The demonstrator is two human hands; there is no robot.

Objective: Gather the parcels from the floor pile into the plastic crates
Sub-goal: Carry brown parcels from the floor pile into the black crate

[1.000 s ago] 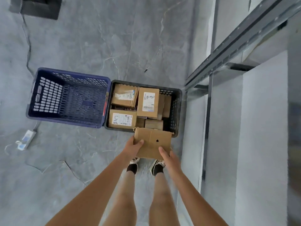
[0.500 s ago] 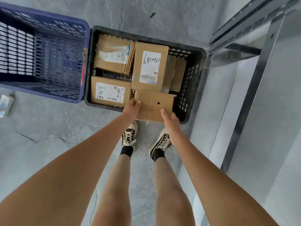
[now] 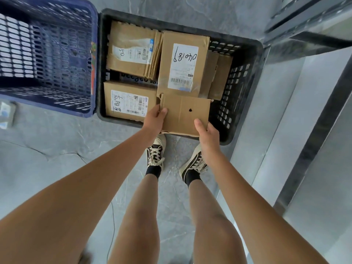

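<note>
Nearest me I see two bare legs and a pair of dark lace-up shoes (image 3: 155, 155) standing on grey, veined floor (image 3: 57, 149), toes just short of the black crate (image 3: 245, 88). My left hand (image 3: 155, 121) grips the left edge of a plain cardboard parcel (image 3: 185, 115), thumb lying on its top face and fingers curled under it; my right hand (image 3: 207, 134) holds the near right corner the same way, thumb on top. The parcel sits between the two hands, flat and slightly tilted, over the near rim of the black crate, its far edge overlapping the packed parcels. Its surface is matte brown card with a centre seam, a small dark hole and a torn upper left corner. Beyond it, the black crate is a rigid plastic box with perforated walls, nearly full: a labelled box (image 3: 129, 101) at near left, a tall parcel with handwritten digits (image 3: 182, 63) in the middle, a ragged stack of flat card (image 3: 133, 52) at far left, and thin upright pieces by the right wall. Touching its left side stands a blue lattice crate (image 3: 47, 54). To the right, a metal frame (image 3: 314, 119) runs close beside the black crate.
</note>
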